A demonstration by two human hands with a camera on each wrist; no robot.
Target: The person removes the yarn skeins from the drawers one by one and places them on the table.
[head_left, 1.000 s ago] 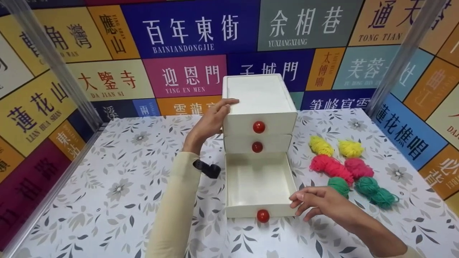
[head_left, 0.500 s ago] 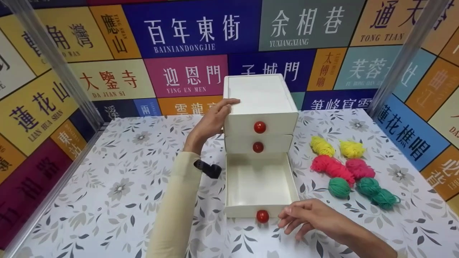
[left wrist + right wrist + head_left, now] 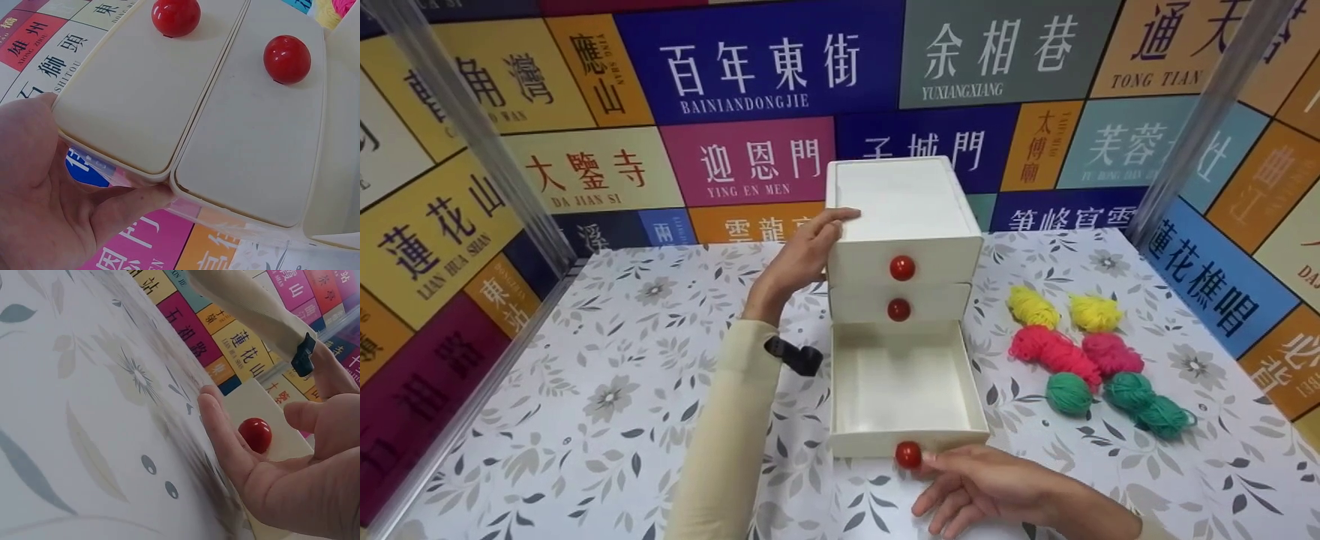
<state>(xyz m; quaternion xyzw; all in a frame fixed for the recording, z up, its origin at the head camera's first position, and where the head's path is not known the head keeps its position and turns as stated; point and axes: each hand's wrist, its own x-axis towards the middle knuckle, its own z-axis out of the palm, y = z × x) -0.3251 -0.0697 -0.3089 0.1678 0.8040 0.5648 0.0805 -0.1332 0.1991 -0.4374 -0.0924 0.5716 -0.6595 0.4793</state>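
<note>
A white cabinet (image 3: 900, 199) with three drawers stands on the table, each drawer front bearing a round red knob. The bottom drawer (image 3: 900, 382) is pulled out and shows a bare interior. My left hand (image 3: 804, 251) grips the cabinet's upper left edge, fingers over the top and thumb along the side; the left wrist view shows this thumb (image 3: 135, 205) beside the two upper drawer fronts. At the bottom drawer's red knob (image 3: 908, 454), my right hand (image 3: 990, 484) has its thumb tip right at the knob's side. Its other fingers extend below, spread and relaxed.
Right of the cabinet lie several yarn bundles: yellow (image 3: 1095, 311), pink (image 3: 1054, 352) and green (image 3: 1069, 394). A floral cloth (image 3: 607, 420) covers the table. Panels of coloured signs (image 3: 757, 60) rise behind and at the sides, with clear corner posts (image 3: 1192, 127).
My right hand has moved left and toward me from the drawer's right front corner to its red knob. The left hand and the cabinet stay as they were.
</note>
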